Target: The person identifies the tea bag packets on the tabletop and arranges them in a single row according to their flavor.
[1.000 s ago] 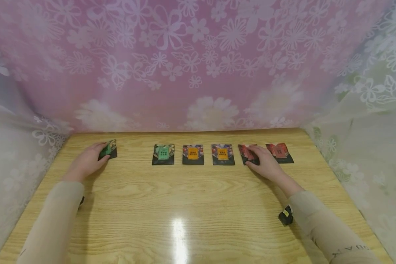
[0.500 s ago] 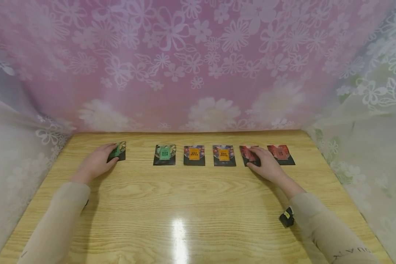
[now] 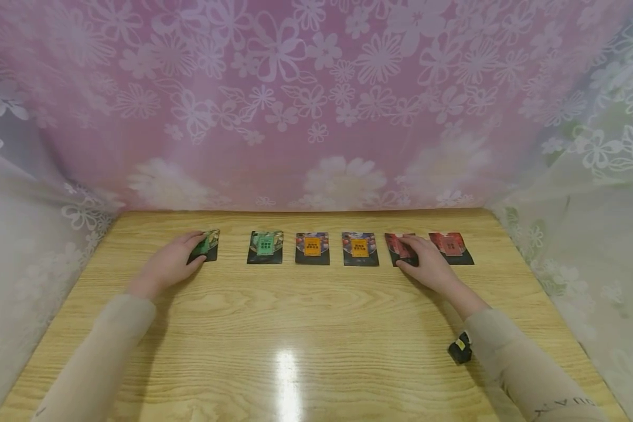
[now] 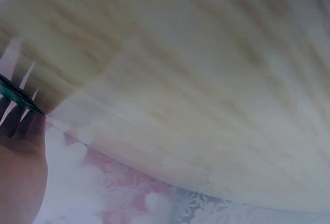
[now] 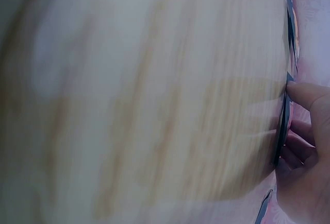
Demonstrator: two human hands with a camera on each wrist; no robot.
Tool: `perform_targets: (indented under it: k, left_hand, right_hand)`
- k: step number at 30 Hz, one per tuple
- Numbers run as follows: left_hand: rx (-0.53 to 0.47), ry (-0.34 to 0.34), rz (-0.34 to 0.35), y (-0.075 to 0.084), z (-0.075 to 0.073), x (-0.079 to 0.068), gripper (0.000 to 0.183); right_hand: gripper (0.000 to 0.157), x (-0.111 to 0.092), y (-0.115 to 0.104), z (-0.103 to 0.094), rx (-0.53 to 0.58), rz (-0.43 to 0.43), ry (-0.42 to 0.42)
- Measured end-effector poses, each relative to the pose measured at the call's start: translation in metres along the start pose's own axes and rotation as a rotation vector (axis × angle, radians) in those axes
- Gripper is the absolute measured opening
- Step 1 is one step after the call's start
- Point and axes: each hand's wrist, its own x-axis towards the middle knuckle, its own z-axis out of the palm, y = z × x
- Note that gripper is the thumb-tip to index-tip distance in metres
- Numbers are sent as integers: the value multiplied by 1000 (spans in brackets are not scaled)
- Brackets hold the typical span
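My left hand (image 3: 170,264) grips a green-labelled sachet (image 3: 212,246) by its left part, thumb at the near edge and fingers over the far side. The left wrist view shows that sachet (image 4: 20,99) edge-on by the fingers. To its right, a second green sachet (image 3: 265,247) lies flat. My right hand (image 3: 429,264) holds a red sachet (image 3: 398,249), thumb at its near edge, and partly covers it. In the right wrist view the red sachet (image 5: 282,126) appears as a thin dark edge against the fingers.
Two orange-labelled sachets (image 3: 312,249) lie mid-row. Another red sachet (image 3: 452,248) is just right of my right hand. The wooden table (image 3: 232,340) ends at a pink floral curtain (image 3: 242,146). A black device (image 3: 460,349) sits at my right wrist.
My left hand has moved to the right with the green sachet, closer to the other green one. My right hand stays at the red sachet; the whole view has shifted slightly.
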Motion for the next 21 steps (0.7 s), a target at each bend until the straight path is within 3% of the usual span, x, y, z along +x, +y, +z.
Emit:
perform_targets:
  k: [5, 21]
  left_hand:
    - [-4, -6, 34, 10, 2, 1, 63]
    - [16, -16, 53, 32, 5, 3, 63]
  right_hand:
    - [67, 0, 0, 0, -5, -4, -2]
    - [67, 0, -1, -1, -20, -3, -6]
